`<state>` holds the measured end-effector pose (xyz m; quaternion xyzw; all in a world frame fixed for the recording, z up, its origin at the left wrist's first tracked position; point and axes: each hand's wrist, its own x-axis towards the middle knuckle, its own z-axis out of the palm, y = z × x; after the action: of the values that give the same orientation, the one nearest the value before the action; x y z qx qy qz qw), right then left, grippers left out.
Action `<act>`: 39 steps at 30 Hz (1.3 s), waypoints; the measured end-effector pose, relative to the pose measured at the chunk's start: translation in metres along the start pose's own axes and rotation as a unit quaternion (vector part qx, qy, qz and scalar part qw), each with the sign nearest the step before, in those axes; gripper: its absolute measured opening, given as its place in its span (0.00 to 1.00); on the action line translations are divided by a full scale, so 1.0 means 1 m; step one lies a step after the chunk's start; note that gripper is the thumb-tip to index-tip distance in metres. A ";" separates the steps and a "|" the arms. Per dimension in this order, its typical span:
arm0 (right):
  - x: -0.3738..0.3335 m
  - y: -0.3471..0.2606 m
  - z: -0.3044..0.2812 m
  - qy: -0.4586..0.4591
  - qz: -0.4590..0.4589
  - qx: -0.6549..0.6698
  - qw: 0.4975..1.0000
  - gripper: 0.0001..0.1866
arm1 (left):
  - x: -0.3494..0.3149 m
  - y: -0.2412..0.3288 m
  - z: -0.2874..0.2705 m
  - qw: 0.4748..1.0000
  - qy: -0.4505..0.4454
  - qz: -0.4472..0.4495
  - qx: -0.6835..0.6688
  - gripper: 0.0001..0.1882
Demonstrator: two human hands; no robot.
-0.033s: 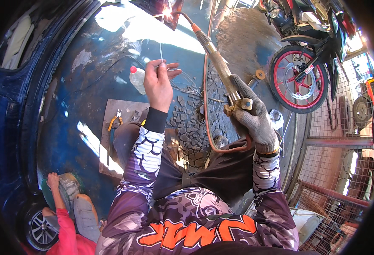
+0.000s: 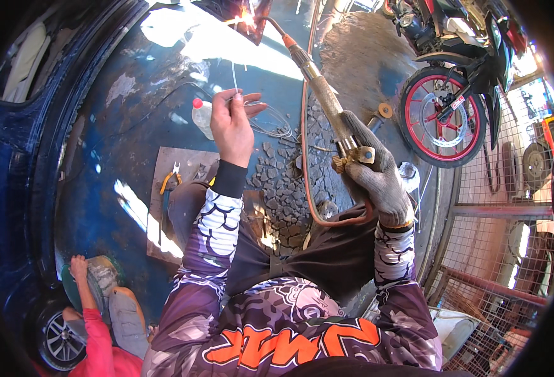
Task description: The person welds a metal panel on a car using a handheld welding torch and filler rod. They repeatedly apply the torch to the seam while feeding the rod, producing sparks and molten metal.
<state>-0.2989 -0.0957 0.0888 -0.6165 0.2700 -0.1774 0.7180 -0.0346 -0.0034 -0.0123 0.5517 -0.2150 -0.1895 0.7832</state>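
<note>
My left hand (image 2: 232, 125) is bare and pinches a thin wire filler rod (image 2: 234, 75) that points up toward a bright flame (image 2: 247, 14) at the top edge. My right hand (image 2: 374, 176), in a grey glove, grips the brass handle of a gas torch (image 2: 318, 81). The torch's long neck reaches up and left to that flame, against a blue car body panel (image 2: 120, 125). An orange hose (image 2: 307, 188) loops down from the torch past my knee. More loose wire (image 2: 274, 122) coils beside the left hand.
A clear plastic bottle with a red cap (image 2: 201, 116) and yellow-handled pliers (image 2: 170, 180) lie on a flat sheet (image 2: 182, 163) to my left. A motorcycle with a red wheel (image 2: 442, 119) stands to the right by a mesh fence (image 2: 497, 251). Another person in a pink sleeve (image 2: 94, 333) crouches at lower left.
</note>
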 end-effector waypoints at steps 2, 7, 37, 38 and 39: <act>0.002 -0.002 0.000 0.002 0.006 -0.009 1.000 0.48 | -0.001 -0.001 -0.004 0.999 0.029 -0.015 -0.014 0.08; -0.001 -0.012 0.000 -0.005 0.000 -0.073 0.997 0.44 | 0.009 -0.022 -0.013 0.997 0.040 0.056 0.026 0.11; -0.011 0.001 -0.001 -0.073 -0.033 -0.057 0.995 0.44 | 0.021 -0.054 -0.044 0.959 -0.094 -0.126 0.235 0.16; -0.008 0.004 -0.001 -0.080 -0.049 -0.055 0.994 0.44 | 0.020 -0.057 -0.044 0.966 -0.087 -0.142 0.200 0.15; -0.006 0.007 -0.002 -0.083 -0.043 -0.060 0.994 0.44 | 0.019 -0.059 -0.044 0.966 -0.087 -0.121 0.209 0.15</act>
<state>-0.3051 -0.0926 0.0824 -0.6820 0.1929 -0.1400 0.6914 0.0021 0.0018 -0.0791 0.7065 -0.2491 -0.2810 0.5998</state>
